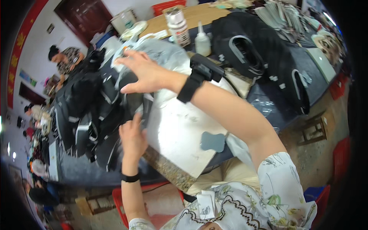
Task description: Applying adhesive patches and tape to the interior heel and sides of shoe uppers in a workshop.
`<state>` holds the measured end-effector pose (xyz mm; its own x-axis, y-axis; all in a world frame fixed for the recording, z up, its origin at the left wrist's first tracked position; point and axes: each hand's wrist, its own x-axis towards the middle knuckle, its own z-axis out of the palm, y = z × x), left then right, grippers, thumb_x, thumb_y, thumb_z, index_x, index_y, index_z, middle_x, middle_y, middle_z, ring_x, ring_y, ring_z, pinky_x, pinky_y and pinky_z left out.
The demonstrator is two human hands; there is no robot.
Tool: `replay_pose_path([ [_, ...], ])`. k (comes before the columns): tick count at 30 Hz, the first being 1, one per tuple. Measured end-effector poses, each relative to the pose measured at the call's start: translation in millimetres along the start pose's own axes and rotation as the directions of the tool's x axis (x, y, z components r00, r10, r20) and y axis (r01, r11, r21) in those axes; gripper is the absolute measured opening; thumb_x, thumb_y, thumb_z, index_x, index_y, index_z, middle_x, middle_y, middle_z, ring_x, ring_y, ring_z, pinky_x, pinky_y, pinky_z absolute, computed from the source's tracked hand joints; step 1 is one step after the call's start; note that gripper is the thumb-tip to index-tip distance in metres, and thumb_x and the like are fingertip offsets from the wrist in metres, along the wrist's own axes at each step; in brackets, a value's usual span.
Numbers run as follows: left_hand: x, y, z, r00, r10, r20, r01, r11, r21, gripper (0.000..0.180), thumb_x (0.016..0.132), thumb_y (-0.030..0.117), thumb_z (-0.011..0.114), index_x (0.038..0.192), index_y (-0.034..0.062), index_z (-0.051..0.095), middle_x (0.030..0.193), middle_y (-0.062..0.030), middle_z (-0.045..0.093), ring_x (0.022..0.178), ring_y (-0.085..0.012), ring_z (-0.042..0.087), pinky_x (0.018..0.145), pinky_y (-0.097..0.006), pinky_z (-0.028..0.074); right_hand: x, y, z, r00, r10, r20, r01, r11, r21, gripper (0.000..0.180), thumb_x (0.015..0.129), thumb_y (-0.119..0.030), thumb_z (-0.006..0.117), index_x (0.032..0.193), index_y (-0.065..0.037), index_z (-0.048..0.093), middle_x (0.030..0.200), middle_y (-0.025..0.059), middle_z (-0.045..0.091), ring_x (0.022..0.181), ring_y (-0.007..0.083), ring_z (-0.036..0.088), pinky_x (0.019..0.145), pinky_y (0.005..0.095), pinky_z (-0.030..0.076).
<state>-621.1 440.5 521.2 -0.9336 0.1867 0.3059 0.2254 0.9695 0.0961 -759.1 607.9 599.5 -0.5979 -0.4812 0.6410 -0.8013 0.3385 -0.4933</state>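
Observation:
My right hand reaches across to the left with its fingers spread, above the edge of a heap of black cloth pieces with light grey trim. Just below it, my left hand has its fingers stretched out and is empty as far as I see. Between the two hands lies a dark grey piece of cloth, partly covered by the right hand; whether a fingertip touches it I cannot tell. A white board lies on a speckled stone slab right of my hands, with a small grey-blue wavy-edged plate on it.
Behind my right hand are a crumpled clear plastic bag, a metal can and a squeeze bottle. More black garment pieces cover the table's right side. Other people work at the left. Red chairs and wooden stools stand around.

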Motion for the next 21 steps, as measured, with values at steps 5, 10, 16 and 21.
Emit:
replay_pose_path([
  [5, -11, 33, -8, 0.930, 0.162, -0.330, -0.193, 0.979, -0.065, 0.052, 0.066, 0.011, 0.071, 0.114, 0.0040, 0.052, 0.114, -0.0143, 0.053, 0.109, -0.0319, 0.049, 0.095, -0.043, 0.035, -107, 1, -85, 0.980, 0.196, -0.019, -0.189, 0.961, 0.200, 0.038, 0.079, -0.014, 0.064, 0.114, -0.001, 0.054, 0.110, 0.0104, 0.056, 0.102, 0.0207, 0.054, 0.087, 0.0338, 0.044],
  [10, -27, 155, 12, 0.849, 0.527, -0.039, -0.465, 0.710, -0.529, 0.031, 0.066, 0.003, 0.068, 0.096, 0.0032, 0.060, 0.091, -0.0105, 0.059, 0.087, -0.0276, 0.057, 0.074, -0.036, 0.047, -226, -1, -98, 0.695, 0.712, -0.100, -0.560, 0.623, 0.545, 0.021, 0.085, -0.009, 0.057, 0.101, 0.003, 0.058, 0.084, 0.0055, 0.061, 0.074, 0.0093, 0.057, 0.061, 0.0213, 0.045],
  [16, -17, 166, 44, 0.859, 0.368, -0.355, -0.501, 0.747, -0.438, 0.026, 0.068, 0.000, 0.063, 0.094, 0.0040, 0.061, 0.079, -0.0093, 0.058, 0.066, -0.0244, 0.057, 0.055, -0.033, 0.046, -287, -52, -90, 0.529, 0.839, 0.130, -0.574, 0.240, 0.783, 0.012, 0.089, -0.009, 0.053, 0.086, 0.002, 0.056, 0.074, 0.0052, 0.060, 0.064, 0.0087, 0.056, 0.057, 0.0209, 0.046],
  [21, -30, 194, 14, 0.982, 0.178, -0.062, -0.140, 0.468, -0.873, 0.016, 0.080, 0.000, 0.060, 0.096, -0.0015, 0.061, 0.083, -0.0110, 0.062, 0.070, -0.0174, 0.062, 0.061, -0.026, 0.048, -278, -69, -62, 0.630, 0.772, 0.085, -0.397, 0.225, 0.890, 0.013, 0.088, -0.010, 0.053, 0.078, -0.003, 0.049, 0.067, 0.0030, 0.055, 0.060, 0.0089, 0.053, 0.053, 0.0221, 0.044],
])
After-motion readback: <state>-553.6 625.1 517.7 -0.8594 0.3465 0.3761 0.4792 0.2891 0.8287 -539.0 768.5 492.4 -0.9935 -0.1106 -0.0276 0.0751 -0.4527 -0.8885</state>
